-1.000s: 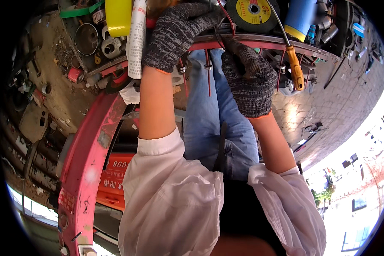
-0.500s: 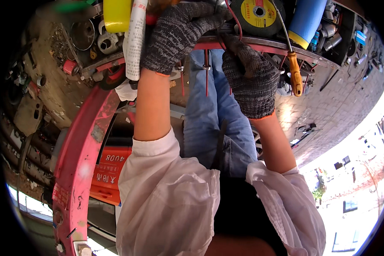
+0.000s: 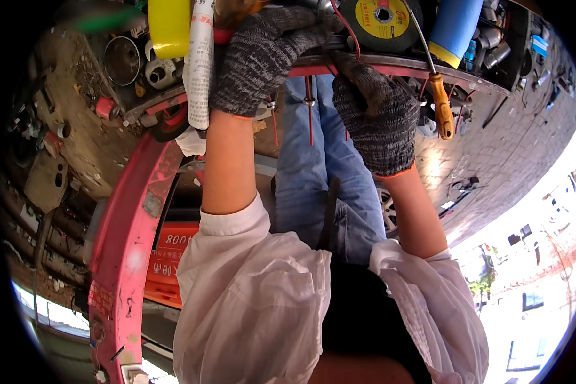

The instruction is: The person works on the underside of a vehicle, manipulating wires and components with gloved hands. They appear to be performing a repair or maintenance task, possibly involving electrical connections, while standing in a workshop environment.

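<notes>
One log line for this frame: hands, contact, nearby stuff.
left hand: gloved, gripping red frame rail | right hand: gloved, on rail | near: yellow grinding disc, orange-handled screwdriver, white tube

a red metal frame rail [image 3: 390, 64] runs across the top. behind it lie a yellow-labelled grinding disc [image 3: 383, 19], a blue roll [image 3: 454, 29] and an orange-handled screwdriver [image 3: 440, 109], hanging over the rail's edge.

Both arms extended forward, up frame, white sleeves pushed to elbows, forearms bare. Left hand [image 3: 262, 57] in grey knit glove, fingers curled over, knuckles up, wrist slightly bent. Right hand [image 3: 377, 115] in matching glove, fingers bunched, pointing up-left, close beside left hand.
</notes>
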`<state>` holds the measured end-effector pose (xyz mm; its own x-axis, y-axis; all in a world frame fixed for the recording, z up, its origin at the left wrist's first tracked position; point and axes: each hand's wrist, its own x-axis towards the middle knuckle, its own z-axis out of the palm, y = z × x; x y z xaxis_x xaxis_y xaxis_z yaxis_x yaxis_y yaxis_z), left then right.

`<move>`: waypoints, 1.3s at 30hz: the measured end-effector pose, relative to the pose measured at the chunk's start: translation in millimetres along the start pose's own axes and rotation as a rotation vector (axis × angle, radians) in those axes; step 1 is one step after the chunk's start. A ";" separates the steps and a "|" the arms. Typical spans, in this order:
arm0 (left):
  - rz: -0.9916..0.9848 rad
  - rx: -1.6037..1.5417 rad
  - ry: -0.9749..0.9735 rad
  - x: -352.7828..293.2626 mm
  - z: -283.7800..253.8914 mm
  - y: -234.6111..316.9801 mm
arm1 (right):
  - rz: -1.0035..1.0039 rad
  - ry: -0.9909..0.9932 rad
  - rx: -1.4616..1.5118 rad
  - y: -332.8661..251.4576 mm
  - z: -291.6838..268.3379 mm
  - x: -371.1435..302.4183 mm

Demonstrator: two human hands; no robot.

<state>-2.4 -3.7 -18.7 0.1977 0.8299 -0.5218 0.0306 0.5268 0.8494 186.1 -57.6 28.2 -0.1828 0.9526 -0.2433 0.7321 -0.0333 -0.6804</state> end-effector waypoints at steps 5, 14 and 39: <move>0.101 0.074 -0.045 2.9 -4.0 -1.4 | 0.025 -0.053 -0.022 -3.7 -4.3 1.7; 0.049 -0.047 0.002 0.2 -0.2 -1.5 | -0.026 0.056 -0.007 0.0 1.3 1.2; -0.034 -0.246 0.060 -0.9 4.0 6.3 | 0.032 -0.043 -0.059 -10.2 1.6 -7.6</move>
<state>1.6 -1.9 -12.5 0.1424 0.8165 -0.5595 -0.2043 0.5774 0.7905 179.0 -65.0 35.9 -0.1858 0.9374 -0.2945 0.7753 -0.0442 -0.6300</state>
